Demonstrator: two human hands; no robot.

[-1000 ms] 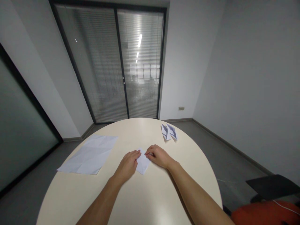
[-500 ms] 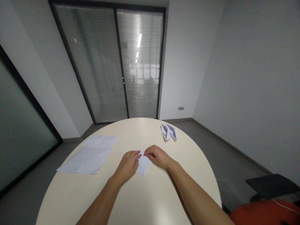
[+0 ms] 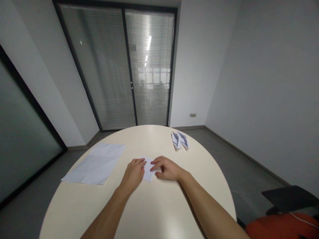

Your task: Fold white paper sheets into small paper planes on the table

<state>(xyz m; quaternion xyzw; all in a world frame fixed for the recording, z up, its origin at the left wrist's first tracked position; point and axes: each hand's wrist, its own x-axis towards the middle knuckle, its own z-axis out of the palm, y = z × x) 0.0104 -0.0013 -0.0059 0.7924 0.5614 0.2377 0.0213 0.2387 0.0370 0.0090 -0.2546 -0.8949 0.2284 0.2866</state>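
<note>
A small folded white paper [image 3: 148,174] lies flat near the middle of the round table [image 3: 154,205]. My left hand [image 3: 134,172] rests on its left edge, fingers close together and thumb against the paper, closed on it. From the right, my right hand [image 3: 166,168] touches the paper with its fingertips; its fingers are spread and the thumb is apart from them. Part of the paper is hidden under the fingers.
Large white sheets [image 3: 97,164] lie on the table's left side. Two folded paper pieces [image 3: 179,140] stand side by side at the back right. A red chair seat [image 3: 281,225] and a black chair part [image 3: 290,198] are at lower right.
The small paper and my left hand have shifted slightly left. My right hand's fingers have spread, with the thumb now apart from them, lower by the paper's right edge.
</note>
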